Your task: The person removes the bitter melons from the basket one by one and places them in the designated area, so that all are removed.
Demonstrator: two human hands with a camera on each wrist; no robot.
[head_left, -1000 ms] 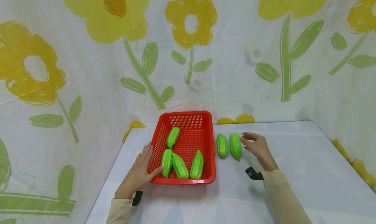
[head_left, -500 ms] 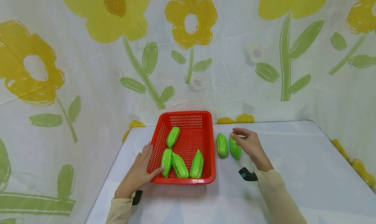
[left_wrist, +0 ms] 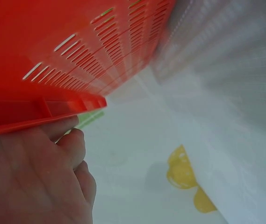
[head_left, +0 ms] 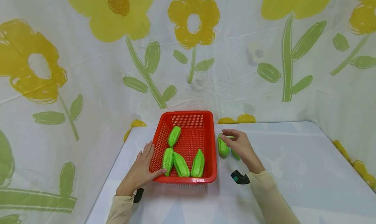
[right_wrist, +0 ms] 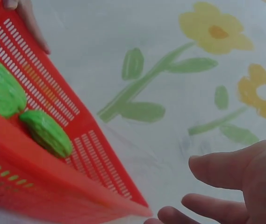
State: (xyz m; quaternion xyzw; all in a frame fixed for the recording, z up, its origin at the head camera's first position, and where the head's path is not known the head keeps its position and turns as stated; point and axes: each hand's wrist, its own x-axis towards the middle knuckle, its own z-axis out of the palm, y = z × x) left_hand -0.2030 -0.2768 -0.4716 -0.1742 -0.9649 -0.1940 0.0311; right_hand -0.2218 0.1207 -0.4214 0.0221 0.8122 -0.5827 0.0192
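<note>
My left hand (head_left: 141, 170) holds the near left corner of a red plastic basket (head_left: 214, 152). Its thumb lies over the rim while the fingers extend along the outside wall; the left wrist view shows fingers below the rim. Several bright green star fruits lie inside, including one (head_left: 174, 136) at the back left and one (head_left: 197, 163) at the front right. My right hand (head_left: 242, 147) hovers with loosely bent fingers and nothing between them. Beneath it, a star fruit (head_left: 223, 150) lies beside the basket; another (head_left: 236, 154) is mostly hidden by the hand.
A white table (head_left: 282, 171) carries the basket and the loose fruits, extending well to the right. Behind it hangs a white curtain (head_left: 235, 87) printed with yellow flowers.
My right hand has moved left, from beside the outer loose star fruit to above both. The left hand keeps its place on the basket, and the fruits stay put.
</note>
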